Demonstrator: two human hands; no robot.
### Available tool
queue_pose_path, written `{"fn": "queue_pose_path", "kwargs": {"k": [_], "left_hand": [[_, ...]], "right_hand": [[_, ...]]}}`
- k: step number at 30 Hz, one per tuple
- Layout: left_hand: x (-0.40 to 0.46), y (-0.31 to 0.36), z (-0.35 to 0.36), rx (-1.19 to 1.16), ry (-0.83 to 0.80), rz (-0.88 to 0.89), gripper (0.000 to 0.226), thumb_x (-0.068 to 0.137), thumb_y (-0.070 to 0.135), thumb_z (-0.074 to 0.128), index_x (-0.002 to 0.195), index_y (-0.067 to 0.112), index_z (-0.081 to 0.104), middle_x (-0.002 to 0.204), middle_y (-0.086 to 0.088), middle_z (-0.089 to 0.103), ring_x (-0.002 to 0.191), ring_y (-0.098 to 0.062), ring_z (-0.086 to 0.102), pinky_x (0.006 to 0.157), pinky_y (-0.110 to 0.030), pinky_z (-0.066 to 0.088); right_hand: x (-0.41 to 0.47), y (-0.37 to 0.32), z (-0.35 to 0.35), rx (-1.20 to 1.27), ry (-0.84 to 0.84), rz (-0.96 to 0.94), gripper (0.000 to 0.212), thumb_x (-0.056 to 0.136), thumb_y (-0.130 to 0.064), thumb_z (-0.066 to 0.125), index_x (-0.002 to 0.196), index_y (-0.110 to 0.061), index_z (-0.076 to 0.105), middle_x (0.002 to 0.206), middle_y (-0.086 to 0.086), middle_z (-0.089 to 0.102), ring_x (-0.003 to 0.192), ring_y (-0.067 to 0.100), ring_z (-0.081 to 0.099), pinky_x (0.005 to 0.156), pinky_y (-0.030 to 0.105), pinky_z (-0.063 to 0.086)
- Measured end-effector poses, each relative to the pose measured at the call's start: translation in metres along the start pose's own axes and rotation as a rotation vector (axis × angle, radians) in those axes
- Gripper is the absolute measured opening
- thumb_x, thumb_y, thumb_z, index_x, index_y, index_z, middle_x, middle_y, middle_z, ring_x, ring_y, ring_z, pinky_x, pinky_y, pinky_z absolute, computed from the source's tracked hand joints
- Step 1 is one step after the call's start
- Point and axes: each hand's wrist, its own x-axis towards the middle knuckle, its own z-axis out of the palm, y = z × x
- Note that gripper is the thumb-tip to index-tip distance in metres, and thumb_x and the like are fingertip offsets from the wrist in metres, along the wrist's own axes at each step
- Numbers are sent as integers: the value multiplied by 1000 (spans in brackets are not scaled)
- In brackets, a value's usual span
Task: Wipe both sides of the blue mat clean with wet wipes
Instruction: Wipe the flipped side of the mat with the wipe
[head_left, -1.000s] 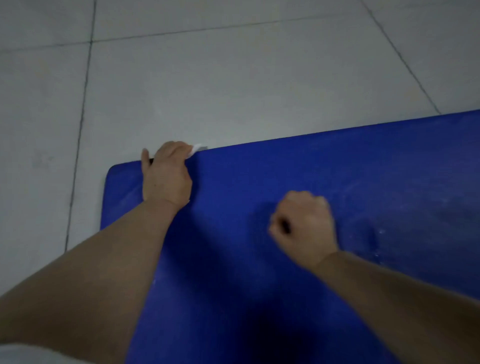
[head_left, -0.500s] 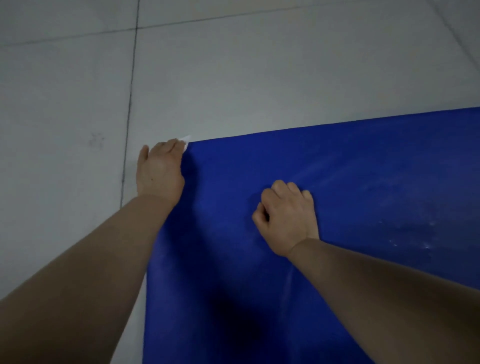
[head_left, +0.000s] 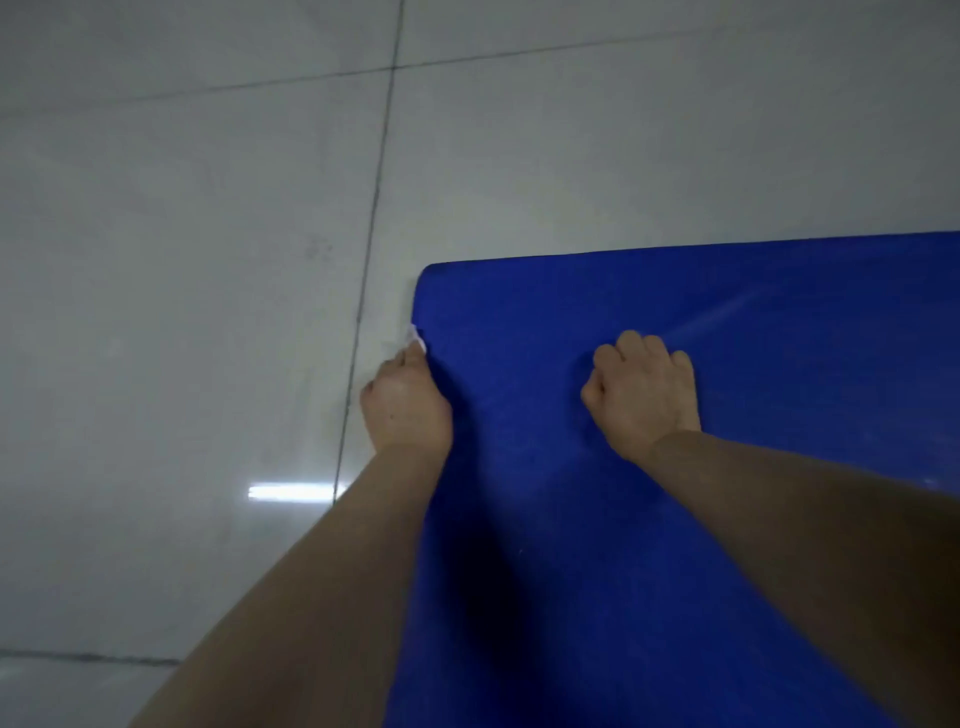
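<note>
The blue mat (head_left: 727, 519) lies flat on the floor and fills the right and lower part of the view; its far left corner shows. My left hand (head_left: 405, 410) sits at the mat's left edge, fingers curled round a white wet wipe (head_left: 418, 342) whose tip peeks out past the fingertips. My right hand (head_left: 644, 395) is a closed fist resting knuckles-down on the mat, a little to the right of the left hand. Nothing shows inside that fist. Faint pale streaks cross the mat to the right of the fist.
Pale grey floor tiles (head_left: 182, 312) with dark grout lines surround the mat on the left and far side. A bright light reflection (head_left: 291, 492) lies on the tile left of my left forearm.
My left hand with the wipe has slid from the mat's far corner back along the left edge towards me. The right fist has stayed on the mat. The view has swung left.
</note>
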Motion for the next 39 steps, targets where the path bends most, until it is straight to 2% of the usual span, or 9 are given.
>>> {"fn": "queue_pose_path", "kwargs": {"k": [3,8,10,12,14,17,23,26,39], "left_hand": [[-30,-13,-4,15,-19,0,63,87,-2,42,147,15,34,109,-8,62,100,-26,58,85,-31,38],[-85,-35,1,-63,10,-26,61,79,-8,45,138,7,46,103,-12,62,92,-29,58,80,-33,37],[-107,-42,5,-126,62,-6,61,66,-15,54,125,-1,58,87,-17,64,75,-34,61,68,-38,42],[-129,-50,9,-154,130,19,56,54,-18,62,109,-5,65,77,-16,64,63,-33,62,59,-36,46],[-160,-61,13,-197,198,39,47,62,-12,54,107,-5,66,77,-15,65,63,-32,62,56,-35,49],[-212,-72,19,-308,211,-4,56,77,5,28,121,-6,60,97,-17,67,79,-34,65,64,-40,55],[-238,-70,35,-321,100,-92,58,83,16,29,131,-11,48,129,-25,56,118,-42,53,95,-61,45],[-238,-70,32,-334,60,-138,60,85,20,28,136,-7,44,135,-22,52,124,-38,48,101,-59,42],[-238,-73,31,-323,82,-51,63,82,14,31,144,3,33,142,-19,45,133,-37,37,110,-49,33]], "right_hand": [[0,-21,-16,-42,-258,134,20,96,-20,39,104,-9,54,109,9,49,98,25,47,75,34,38],[-54,-87,-30,53,-398,-191,24,100,-25,38,114,-12,52,117,5,44,104,20,44,77,29,38],[-84,-111,-26,152,-362,-262,20,97,-28,46,104,-13,58,111,4,48,100,20,48,78,30,37],[-106,-124,-22,205,-245,-278,18,75,-27,76,75,-15,62,87,1,55,77,18,54,65,30,45],[-122,-125,-17,221,-177,-269,31,55,-26,88,57,-19,58,69,-1,53,59,15,52,54,28,45],[-139,-115,-13,209,-104,-316,26,61,-31,83,59,-20,59,68,-3,53,59,14,51,55,28,45],[-138,-106,-1,244,20,-311,24,82,-33,49,62,-22,56,70,-6,48,62,12,46,57,29,41],[-138,-105,-2,279,17,-305,30,83,-33,36,63,-22,55,71,-5,48,62,13,45,58,29,38],[-138,-102,-8,271,-130,-363,29,84,-34,38,65,-21,56,75,-4,51,65,14,47,58,31,41]]}}
